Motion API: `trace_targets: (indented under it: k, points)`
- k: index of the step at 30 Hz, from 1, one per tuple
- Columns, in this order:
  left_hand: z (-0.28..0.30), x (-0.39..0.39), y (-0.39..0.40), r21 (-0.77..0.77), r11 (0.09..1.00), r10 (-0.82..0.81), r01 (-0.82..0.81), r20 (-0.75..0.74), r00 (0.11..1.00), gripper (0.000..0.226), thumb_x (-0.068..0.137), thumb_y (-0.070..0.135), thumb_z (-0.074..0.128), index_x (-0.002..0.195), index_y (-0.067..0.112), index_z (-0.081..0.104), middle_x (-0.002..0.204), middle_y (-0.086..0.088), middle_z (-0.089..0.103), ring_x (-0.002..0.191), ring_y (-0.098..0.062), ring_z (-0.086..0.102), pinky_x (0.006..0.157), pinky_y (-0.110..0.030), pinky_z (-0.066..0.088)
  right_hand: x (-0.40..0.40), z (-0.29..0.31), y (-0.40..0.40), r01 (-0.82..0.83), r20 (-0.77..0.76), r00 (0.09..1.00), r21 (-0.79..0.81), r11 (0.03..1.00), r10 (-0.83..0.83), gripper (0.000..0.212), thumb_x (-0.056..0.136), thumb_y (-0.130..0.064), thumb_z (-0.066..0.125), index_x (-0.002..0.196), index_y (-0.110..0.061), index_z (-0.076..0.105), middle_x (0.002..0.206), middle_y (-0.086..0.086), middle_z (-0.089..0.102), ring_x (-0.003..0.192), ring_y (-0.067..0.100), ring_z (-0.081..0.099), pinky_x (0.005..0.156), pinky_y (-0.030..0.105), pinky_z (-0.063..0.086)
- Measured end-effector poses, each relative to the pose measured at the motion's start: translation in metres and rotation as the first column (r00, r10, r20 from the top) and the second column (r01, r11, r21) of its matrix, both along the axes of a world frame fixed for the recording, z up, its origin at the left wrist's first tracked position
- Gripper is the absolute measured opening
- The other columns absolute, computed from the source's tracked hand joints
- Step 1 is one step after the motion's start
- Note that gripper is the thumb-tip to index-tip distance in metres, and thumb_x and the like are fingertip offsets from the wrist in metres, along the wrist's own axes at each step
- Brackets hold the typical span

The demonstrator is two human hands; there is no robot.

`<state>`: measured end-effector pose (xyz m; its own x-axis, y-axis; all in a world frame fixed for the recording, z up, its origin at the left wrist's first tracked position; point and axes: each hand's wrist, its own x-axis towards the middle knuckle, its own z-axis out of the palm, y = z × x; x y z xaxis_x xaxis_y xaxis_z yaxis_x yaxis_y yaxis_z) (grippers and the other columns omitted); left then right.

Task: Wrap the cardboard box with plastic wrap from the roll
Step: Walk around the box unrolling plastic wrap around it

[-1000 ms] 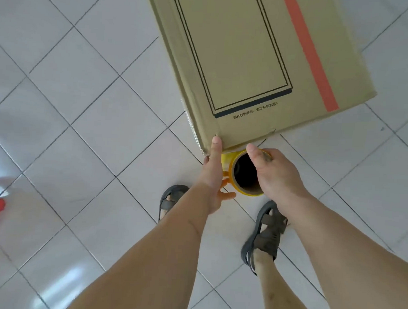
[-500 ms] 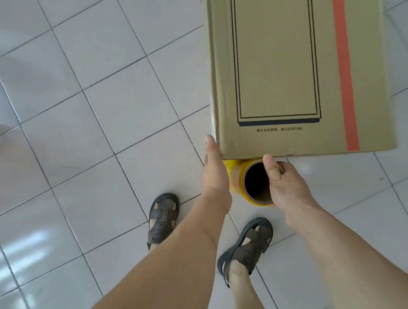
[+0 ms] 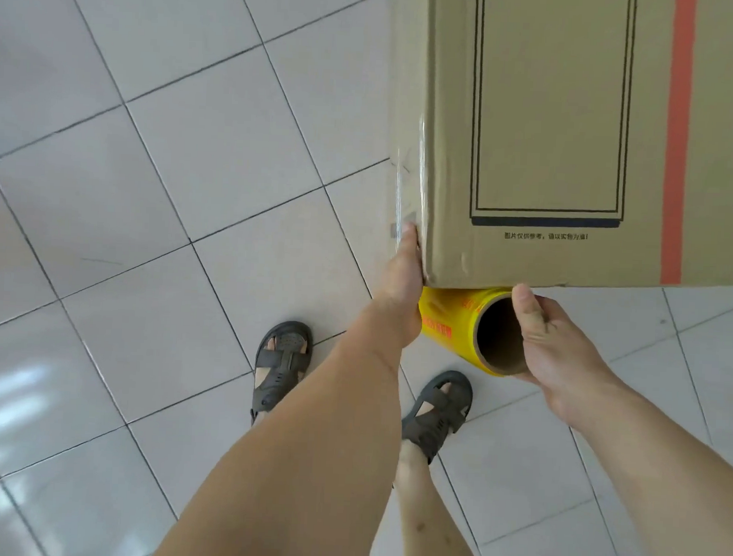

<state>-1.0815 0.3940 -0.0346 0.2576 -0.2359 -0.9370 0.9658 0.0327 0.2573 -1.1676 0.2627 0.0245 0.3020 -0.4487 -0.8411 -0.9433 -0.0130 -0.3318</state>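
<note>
**Wrap reaches the box's left corner**

The right hand (image 3: 551, 328) grips the open end of the yellow roll (image 3: 459, 319), thumb over the cardboard core's rim. The left hand (image 3: 400, 275) presses its thumb flat against the left side of the cardboard box (image 3: 548, 117), pinning plastic wrap (image 3: 407, 174) that shows as a glossy sheet there; its fingers are hidden, so I cannot tell whether they curl.

Compared with 1 second ago, the box's near edge lies squarer to the person and the roll juts further out from beneath the near left corner. I judge a pass is turning this corner.

The roll sits tight under the box's near edge. To the left lies open tiled floor (image 3: 159, 184); 2 sandalled feet (image 3: 281, 366) stand just nearby.
</note>
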Motion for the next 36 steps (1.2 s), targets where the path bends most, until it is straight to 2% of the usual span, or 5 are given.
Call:
trace_targets:
  k: [6,17,24,30,36]
  points:
    - [-0.042,-0.009,-0.005,0.052,0.983,0.179,-0.177,-0.034,0.983,0.101,0.081,0.092,0.042,0.162,0.031,0.049,0.153,0.0,0.064,0.139,-0.029,0.064,0.122,-0.054,0.047,0.001,0.0,-0.002,-0.033,-0.002,0.999,-0.002,0.999,0.033,0.064,0.072,-0.079,0.035,0.117,-0.035,0.049,0.113,-0.007,0.051,0.112,0.02,0.047,0.102,0.052,0.046]
    - [-0.068,-0.007,-0.016,0.052,0.992,0.113,-0.113,0.002,0.994,0.058,0.108,0.073,0.042,0.131,0.03,0.072,0.116,-0.004,0.083,0.124,-0.029,0.073,0.116,-0.05,0.055,-0.005,-0.009,-0.014,0.009,0.045,0.999,0.007,1.0,-0.01,0.059,0.069,-0.078,0.038,0.112,-0.039,0.049,0.099,-0.026,0.05,0.108,0.016,0.049,0.102,0.052,0.046]
    - [-0.017,-0.033,-0.023,0.095,0.98,0.173,-0.174,0.024,0.985,0.09,0.099,0.088,0.023,0.151,0.027,0.063,0.134,-0.004,0.077,0.123,-0.022,0.071,0.094,-0.031,0.056,-0.01,-0.004,-0.016,0.206,0.04,0.975,0.21,0.956,-0.219,0.049,0.071,-0.075,0.057,0.106,-0.041,0.06,0.111,-0.018,0.058,0.101,0.008,0.055,0.067,0.034,0.055]
    - [0.032,-0.073,-0.037,0.177,0.97,-0.189,0.167,0.121,0.974,0.151,0.037,0.121,0.037,0.156,0.03,0.055,0.151,-0.003,0.065,0.142,-0.027,0.058,0.127,-0.052,0.037,-0.026,0.0,-0.011,0.178,0.105,0.975,0.162,0.971,-0.196,0.039,0.083,-0.067,0.059,0.105,-0.035,0.065,0.104,-0.013,0.066,0.099,0.01,0.062,0.08,0.034,0.056]
    - [0.045,-0.054,-0.056,0.135,0.927,-0.35,0.351,-0.029,0.936,0.116,0.069,0.107,0.041,0.138,0.018,0.069,0.125,-0.011,0.08,0.121,-0.03,0.075,0.115,-0.051,0.055,-0.032,0.003,-0.028,0.016,0.149,0.988,0.1,0.995,-0.031,0.056,0.091,-0.06,0.054,0.138,-0.029,0.05,0.118,-0.009,0.053,0.104,0.012,0.049,0.085,0.023,0.036]
